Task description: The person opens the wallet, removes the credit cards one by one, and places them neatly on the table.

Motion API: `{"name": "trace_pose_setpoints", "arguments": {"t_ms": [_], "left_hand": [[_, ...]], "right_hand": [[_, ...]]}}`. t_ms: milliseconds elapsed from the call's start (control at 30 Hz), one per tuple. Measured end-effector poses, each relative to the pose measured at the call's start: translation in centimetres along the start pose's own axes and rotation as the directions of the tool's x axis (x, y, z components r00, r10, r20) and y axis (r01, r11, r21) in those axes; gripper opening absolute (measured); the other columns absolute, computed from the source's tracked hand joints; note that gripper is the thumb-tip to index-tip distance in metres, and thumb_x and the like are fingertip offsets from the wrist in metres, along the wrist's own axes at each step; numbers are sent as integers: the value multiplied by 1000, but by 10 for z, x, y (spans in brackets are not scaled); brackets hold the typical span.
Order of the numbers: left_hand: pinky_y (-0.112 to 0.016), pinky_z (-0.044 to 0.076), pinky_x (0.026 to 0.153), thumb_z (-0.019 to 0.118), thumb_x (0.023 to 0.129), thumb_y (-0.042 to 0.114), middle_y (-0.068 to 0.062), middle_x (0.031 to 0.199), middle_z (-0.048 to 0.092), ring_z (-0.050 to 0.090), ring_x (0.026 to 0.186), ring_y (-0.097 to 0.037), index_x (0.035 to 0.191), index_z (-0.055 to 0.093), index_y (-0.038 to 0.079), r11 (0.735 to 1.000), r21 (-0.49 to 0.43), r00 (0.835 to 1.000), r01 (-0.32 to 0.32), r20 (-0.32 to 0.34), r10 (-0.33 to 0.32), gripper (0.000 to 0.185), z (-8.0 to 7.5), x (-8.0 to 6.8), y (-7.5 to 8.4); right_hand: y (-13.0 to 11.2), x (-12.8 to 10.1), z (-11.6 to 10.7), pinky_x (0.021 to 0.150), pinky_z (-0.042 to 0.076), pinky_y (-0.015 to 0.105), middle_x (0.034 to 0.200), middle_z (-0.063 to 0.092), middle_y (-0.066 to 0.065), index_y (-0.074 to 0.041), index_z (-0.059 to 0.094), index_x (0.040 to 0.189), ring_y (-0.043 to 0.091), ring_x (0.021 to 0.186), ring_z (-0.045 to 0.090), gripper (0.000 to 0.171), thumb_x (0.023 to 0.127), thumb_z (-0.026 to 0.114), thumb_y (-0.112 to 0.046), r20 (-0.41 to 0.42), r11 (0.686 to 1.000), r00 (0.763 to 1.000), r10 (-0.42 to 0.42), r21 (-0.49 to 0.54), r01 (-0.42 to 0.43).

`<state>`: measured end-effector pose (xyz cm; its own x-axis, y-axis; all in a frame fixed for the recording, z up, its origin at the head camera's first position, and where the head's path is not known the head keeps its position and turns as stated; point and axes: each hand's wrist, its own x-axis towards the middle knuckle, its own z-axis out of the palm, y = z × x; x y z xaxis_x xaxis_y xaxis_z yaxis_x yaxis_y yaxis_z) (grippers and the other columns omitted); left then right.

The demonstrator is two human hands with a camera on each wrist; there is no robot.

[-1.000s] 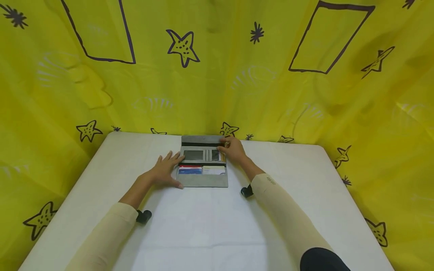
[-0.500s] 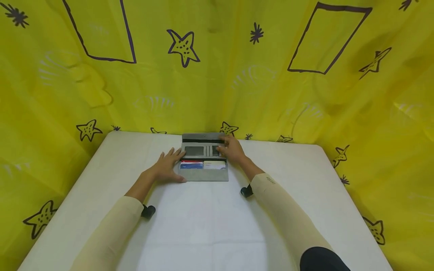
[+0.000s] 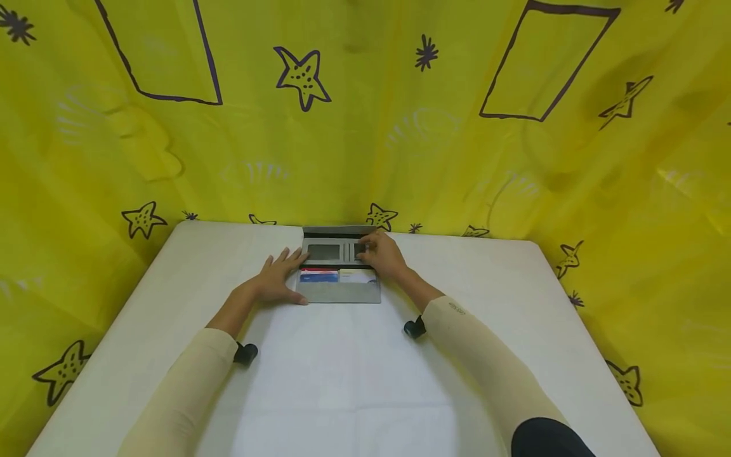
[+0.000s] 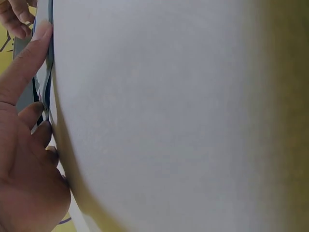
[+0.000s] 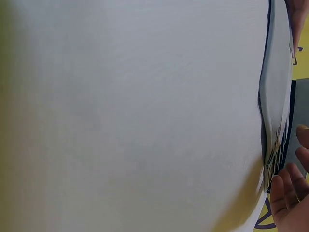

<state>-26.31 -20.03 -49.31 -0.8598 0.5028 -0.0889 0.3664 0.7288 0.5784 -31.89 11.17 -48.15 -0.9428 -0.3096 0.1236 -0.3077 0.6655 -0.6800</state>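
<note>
Fingers (image 3: 292,257) of the left hand (image 3: 276,279) lie straight, pressing the open grey wallet (image 3: 339,292) onto the white table (image 3: 354,374); right hand (image 3: 385,257) fingers curl on its card slot

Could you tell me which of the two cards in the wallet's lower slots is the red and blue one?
The left card, nearest the left hand; the right card beside it is pale, cream and white.

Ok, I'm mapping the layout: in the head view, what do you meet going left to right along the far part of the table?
Bare table → left hand → open grey wallet → right hand → bare table again.
</note>
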Motion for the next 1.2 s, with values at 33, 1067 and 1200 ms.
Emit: {"name": "trace_pose_setpoints", "arguments": {"t_ms": [33,1067,1200], "left_hand": [[-64,-11,122,89,79,49,-21,174,10,-6,158,-47,167,23,5,1000,-2,1000,-3,-1,3,118,0,0,0],[-66,-6,123,90,80,43,-23,173,14,-1,158,-48,166,23,2,1000,16,1000,24,10,-25,116,-1,-1,4],[-66,-7,122,90,81,42,-23,173,14,-1,158,-48,166,23,1,1000,5,1000,12,3,-12,116,0,-1,4]], "right_hand": [[-1,-1,-1,93,52,43,119,63,13,-3,75,126,29,107,60,33,95,80,-15,-4,1000,1000,3,-1,-3],[-2,-30,-9,70,50,24,85,72,0,-4,79,94,15,77,58,13,85,89,-7,221,998,975,-15,58,2],[-4,-28,-11,71,51,25,83,72,1,-4,79,92,15,77,59,9,87,86,-4,258,997,966,6,75,-26]]}}
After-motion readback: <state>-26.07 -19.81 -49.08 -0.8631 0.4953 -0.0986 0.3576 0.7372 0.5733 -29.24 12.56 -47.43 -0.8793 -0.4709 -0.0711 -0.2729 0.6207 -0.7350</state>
